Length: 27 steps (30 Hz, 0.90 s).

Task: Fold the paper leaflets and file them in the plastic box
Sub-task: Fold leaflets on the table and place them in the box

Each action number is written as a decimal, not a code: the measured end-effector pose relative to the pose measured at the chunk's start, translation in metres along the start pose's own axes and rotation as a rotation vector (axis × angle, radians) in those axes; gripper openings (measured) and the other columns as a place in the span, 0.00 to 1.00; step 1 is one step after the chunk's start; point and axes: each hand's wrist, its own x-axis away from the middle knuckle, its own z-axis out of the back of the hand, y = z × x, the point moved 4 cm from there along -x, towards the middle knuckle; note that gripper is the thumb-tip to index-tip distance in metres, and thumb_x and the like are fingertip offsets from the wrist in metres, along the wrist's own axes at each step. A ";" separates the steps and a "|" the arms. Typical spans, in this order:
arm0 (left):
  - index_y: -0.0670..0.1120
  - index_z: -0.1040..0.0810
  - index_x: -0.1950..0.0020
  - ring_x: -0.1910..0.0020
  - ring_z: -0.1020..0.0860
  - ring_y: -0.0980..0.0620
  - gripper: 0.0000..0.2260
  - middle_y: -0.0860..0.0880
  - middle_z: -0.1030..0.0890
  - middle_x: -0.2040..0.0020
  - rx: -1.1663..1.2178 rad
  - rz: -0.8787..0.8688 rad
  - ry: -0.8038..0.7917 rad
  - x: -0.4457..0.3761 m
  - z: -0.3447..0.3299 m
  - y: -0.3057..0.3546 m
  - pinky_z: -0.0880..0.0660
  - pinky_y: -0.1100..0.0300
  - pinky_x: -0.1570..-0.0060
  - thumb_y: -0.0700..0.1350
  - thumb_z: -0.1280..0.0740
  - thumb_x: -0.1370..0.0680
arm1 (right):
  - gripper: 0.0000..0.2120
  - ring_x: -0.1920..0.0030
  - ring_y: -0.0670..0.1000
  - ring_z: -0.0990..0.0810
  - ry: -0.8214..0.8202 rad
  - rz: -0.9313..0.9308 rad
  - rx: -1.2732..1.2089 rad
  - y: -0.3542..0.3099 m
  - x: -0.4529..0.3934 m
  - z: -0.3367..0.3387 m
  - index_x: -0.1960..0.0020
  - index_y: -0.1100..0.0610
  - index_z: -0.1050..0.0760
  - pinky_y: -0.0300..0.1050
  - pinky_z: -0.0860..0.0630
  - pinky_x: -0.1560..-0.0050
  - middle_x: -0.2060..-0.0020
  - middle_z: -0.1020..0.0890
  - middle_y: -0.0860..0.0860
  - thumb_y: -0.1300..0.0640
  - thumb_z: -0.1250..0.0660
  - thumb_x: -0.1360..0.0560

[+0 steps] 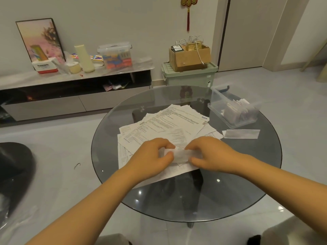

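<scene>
A narrow folded leaflet strip point(180, 155) lies across the near part of a spread pile of printed leaflets point(169, 124) on the round glass table point(230, 191). My left hand point(152, 156) pinches the strip's left end, and my right hand point(208, 153) pinches its right end. At the table's far right stands the clear plastic box point(219, 103), holding several folded leaflets on edge. One more folded strip point(241, 134) lies flat on the glass just in front of the box.
Beyond the table a green storage bin point(189, 76) carries a cardboard box point(189, 58). A low TV cabinet point(70, 80) along the wall holds a lidded plastic tub, a vase and a framed picture. A dark seat point(14, 167) sits at the left.
</scene>
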 end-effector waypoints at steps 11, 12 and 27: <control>0.51 0.33 0.33 0.46 0.26 0.55 0.23 0.53 0.25 0.39 0.099 0.211 0.054 -0.004 -0.008 -0.003 0.30 0.62 0.49 0.46 0.30 0.26 | 0.17 0.59 0.44 0.22 0.159 -0.156 -0.430 0.013 0.003 0.009 0.41 0.47 0.31 0.39 0.24 0.54 0.55 0.23 0.44 0.54 0.30 0.28; 0.50 0.36 0.32 0.45 0.27 0.54 0.25 0.52 0.27 0.38 0.070 0.225 0.064 -0.003 -0.008 -0.004 0.31 0.62 0.50 0.46 0.30 0.26 | 0.22 0.60 0.44 0.21 0.174 -0.154 -0.434 0.013 0.002 0.006 0.38 0.45 0.33 0.40 0.23 0.53 0.54 0.24 0.43 0.53 0.29 0.28; 0.59 0.47 0.25 0.26 0.54 0.51 0.39 0.52 0.53 0.25 -0.348 0.053 0.048 -0.001 -0.009 -0.011 0.53 0.53 0.29 0.54 0.28 0.29 | 0.26 0.45 0.48 0.34 0.035 -0.141 -0.272 0.014 -0.009 -0.021 0.33 0.41 0.34 0.40 0.34 0.40 0.45 0.34 0.48 0.54 0.31 0.27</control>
